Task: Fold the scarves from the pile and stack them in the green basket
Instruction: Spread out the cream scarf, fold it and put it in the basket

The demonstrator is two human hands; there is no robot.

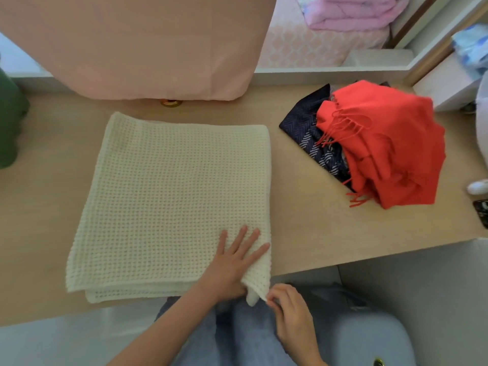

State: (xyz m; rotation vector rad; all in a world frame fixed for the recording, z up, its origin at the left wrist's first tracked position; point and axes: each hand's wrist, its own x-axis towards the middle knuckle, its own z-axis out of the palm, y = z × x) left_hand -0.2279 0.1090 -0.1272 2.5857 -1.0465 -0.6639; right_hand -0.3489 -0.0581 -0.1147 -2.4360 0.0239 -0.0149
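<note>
The cream waffle-knit scarf point(169, 196) lay in front of you on the table point(303, 233), already doubled into a broad square, with its layered edges showing along the near side. Your left hand point(235, 260) lay flat on its near right corner, fingers straight and spread. That looked like an anchor, so the layers would not slide while you worked the edge. Your right hand point(290, 310) pinched the very tip of that corner where it drooped over the table's front edge, fingers curled tight on the knit, probably to line it up or to start the next fold.

To the right, well apart from the cream scarf, sat the pile. A red scarf point(390, 143) with fringe was heaped on top of a navy patterned scarf point(303, 128), and both were within reach for later.

The green basket point(10, 122) showed only as a dark green shape at the far left edge, so I judged nothing had gone into it from this fold yet. Its inside was out of view. A pink cloth point(148, 43) hung down behind the table.
</note>
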